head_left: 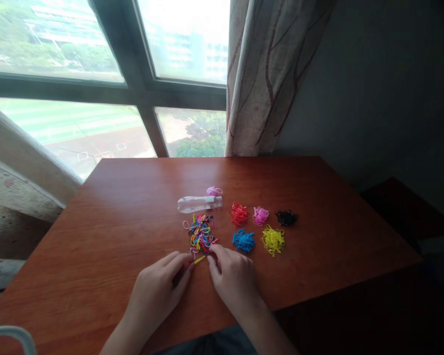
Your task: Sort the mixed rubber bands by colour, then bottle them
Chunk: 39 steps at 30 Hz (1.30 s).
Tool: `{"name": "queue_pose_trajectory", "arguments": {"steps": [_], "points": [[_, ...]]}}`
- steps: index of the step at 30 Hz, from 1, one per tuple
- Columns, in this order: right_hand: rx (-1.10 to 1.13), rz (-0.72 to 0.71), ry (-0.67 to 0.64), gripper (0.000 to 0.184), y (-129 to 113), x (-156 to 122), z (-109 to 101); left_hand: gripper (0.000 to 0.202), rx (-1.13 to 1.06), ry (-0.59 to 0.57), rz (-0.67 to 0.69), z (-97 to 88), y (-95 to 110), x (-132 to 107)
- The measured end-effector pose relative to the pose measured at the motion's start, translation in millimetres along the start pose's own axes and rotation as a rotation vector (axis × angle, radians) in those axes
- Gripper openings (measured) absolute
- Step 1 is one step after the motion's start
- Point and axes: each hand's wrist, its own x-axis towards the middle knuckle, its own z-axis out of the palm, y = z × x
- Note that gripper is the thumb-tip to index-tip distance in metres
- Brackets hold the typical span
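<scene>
A mixed pile of small coloured rubber bands [201,231] lies on the table in front of my hands. My left hand [159,281] is at the pile's near left edge, thumb and index finger closed at the end of a yellow rubber band [200,260]. Facing it, my right hand [235,276] reaches the near right edge of the pile. Its index finger touches the bands there, and a small gap shows between that finger and the thumb. Sorted heaps lie to the right: red bands [239,215], pink bands [261,216], black bands [286,217], blue bands [243,240] and yellow bands [273,240].
Behind the pile a clear plastic bottle [194,204] lies on its side, with a pinkish-purple item [214,191] beside its neck. The brown wooden table [96,236] meets a window [185,44] and a patterned curtain [270,74]. A pale curved bar [17,333] stands at the lower left.
</scene>
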Motion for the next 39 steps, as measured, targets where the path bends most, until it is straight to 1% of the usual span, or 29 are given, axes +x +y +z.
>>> {"name": "queue_pose_trajectory", "arguments": {"steps": [8, 12, 19, 27, 30, 34, 39], "points": [[0.046, -0.027, 0.038, 0.013, 1.9, 3.7, 1.1, 0.017, -0.014, -0.037, -0.019, 1.4, -3.3, -2.8], [0.117, -0.042, 0.057, 0.012, 3.0, 2.9, 1.5, 0.017, -0.014, -0.025, -0.016, 1.0, -2.3, -1.5], [0.237, -0.114, 0.059, 0.012, 5.3, 2.0, 1.9, 0.019, -0.027, 0.004, -0.005, -0.5, -1.0, 0.3], [0.102, -0.072, 0.028, 0.018, 3.2, 2.3, -0.9, 0.019, -0.031, 0.016, -0.019, -1.1, 0.0, 0.4], [0.077, -0.060, 0.015, 0.015, -1.3, 3.2, -1.7, 0.018, -0.035, 0.010, -0.019, 0.6, -1.3, -0.4], [0.047, -0.040, 0.001, 0.003, -7.6, 5.7, -0.3, 0.017, -0.039, 0.022, -0.024, 3.2, -3.8, -1.9], [0.055, -0.018, 0.011, 0.009, -12.0, 7.3, 4.6, 0.017, -0.030, 0.022, -0.026, 3.1, -3.8, -2.9]]}}
